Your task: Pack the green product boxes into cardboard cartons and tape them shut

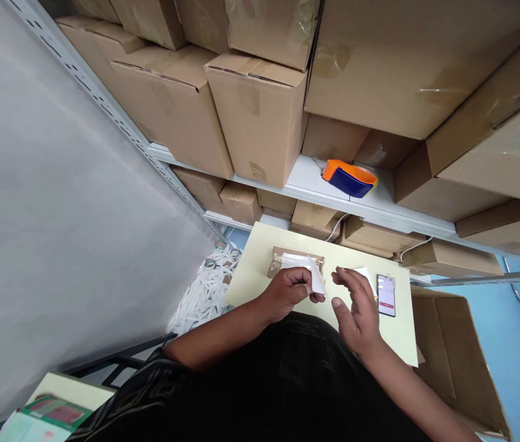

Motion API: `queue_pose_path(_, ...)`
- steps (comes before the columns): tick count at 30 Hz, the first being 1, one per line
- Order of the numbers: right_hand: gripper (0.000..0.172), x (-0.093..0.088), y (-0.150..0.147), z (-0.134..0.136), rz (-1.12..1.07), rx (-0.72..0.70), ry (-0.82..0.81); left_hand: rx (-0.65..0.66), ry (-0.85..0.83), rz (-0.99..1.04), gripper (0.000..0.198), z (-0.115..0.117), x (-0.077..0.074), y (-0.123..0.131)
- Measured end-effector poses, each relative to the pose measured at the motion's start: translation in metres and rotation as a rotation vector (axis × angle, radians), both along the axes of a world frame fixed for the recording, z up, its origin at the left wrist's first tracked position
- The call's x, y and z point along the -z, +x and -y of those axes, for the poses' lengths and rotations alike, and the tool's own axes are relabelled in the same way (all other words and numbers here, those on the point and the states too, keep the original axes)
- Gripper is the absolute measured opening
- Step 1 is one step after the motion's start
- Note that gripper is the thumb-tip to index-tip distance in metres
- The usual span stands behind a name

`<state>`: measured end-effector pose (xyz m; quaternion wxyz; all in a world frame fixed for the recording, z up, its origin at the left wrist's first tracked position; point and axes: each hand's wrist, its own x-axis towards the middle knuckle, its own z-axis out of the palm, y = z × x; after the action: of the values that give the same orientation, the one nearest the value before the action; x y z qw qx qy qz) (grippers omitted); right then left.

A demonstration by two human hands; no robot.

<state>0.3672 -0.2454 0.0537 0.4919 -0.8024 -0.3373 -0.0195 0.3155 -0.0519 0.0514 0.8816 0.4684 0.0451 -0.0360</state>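
Over the pale yellow table (260,242), my left hand (290,291) pinches a small piece of white paper (317,279) between thumb and fingers. My right hand (356,310) is raised just to the right of it, fingers apart, holding nothing. Behind my left hand lies a clear plastic-wrapped package (277,255) with brown cardboard edges and white on top; my hand and the paper partly cover it. Beyond my right hand, a white sheet (366,276) shows in part. A phone (386,294) with a lit screen lies on the table to the right.
Shelves (306,178) stacked with cardboard boxes (255,116) rise behind the table. An orange and blue tape dispenser (350,178) sits on one shelf. White paper strips (195,304) and tape rolls litter the floor at left. A large open carton (457,350) stands at right.
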Motion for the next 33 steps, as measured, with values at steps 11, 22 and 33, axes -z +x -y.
queue_pose_path(11,0.023,-0.010,-0.005,-0.017,-0.018,-0.073,0.002,-0.027,0.226,-0.059,0.016,0.004,-0.015,-0.006)
queue_pose_path(22,0.022,-0.002,-0.014,-0.017,-0.201,0.051,-0.040,-0.057,0.284,-0.045,0.013,0.011,-0.002,-0.014)
queue_pose_path(33,0.026,0.027,0.013,-0.018,-0.597,0.445,0.270,-0.140,0.341,-0.280,0.015,-0.028,0.054,-0.039)
